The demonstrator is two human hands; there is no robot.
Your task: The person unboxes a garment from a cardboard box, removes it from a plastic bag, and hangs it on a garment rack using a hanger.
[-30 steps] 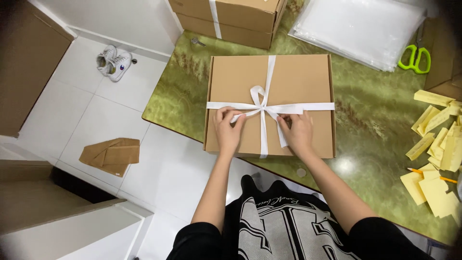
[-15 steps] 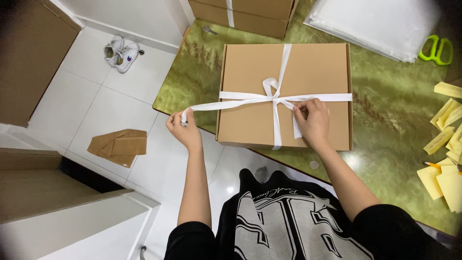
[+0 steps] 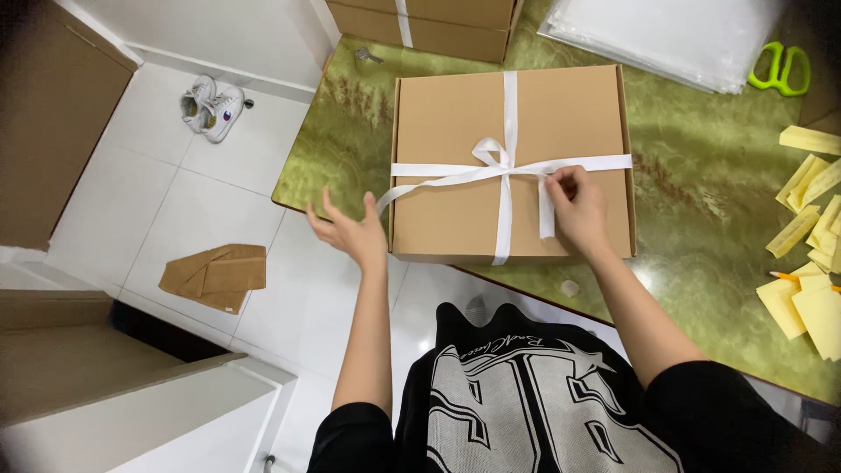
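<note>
Two hands: both are at one flat box, working a ribbon.
Table: green marbled top [image 3: 701,228] fills the right of the view, its near-left corner jutting over white floor tiles.
Floor: white tiles [image 3: 114,210] on the left, with a folded scrap of brown card [image 3: 215,276] lying on them and a pair of white shoes [image 3: 210,107] up by the wall.
Box: flat brown cardboard box [image 3: 447,114] sits on the table at its near edge, lid closed, squarely in front of the person.
Second box: another brown carton [image 3: 438,22] stands behind it at the far edge, just apart.
Plastic sheets: clear stack [image 3: 666,35] at top right, green scissors [image 3: 780,68] beside it.
Yellow slips: paper pieces [image 3: 810,263] scattered along the right edge of the table.
Ribbon: white ribbon [image 3: 508,109] crosses the lid both ways and meets in a bow near the middle; one loose tail runs down-left off the lid.
Right hand: right hand [image 3: 578,206] rests on the lid, fingertips pinching the ribbon just right of the bow.
Left hand: left hand [image 3: 350,232] hangs off the table's edge beside the box's left side, fingers spread, palm loose; the loose tail ends just by it, and whether it touches the tail I cannot tell.
</note>
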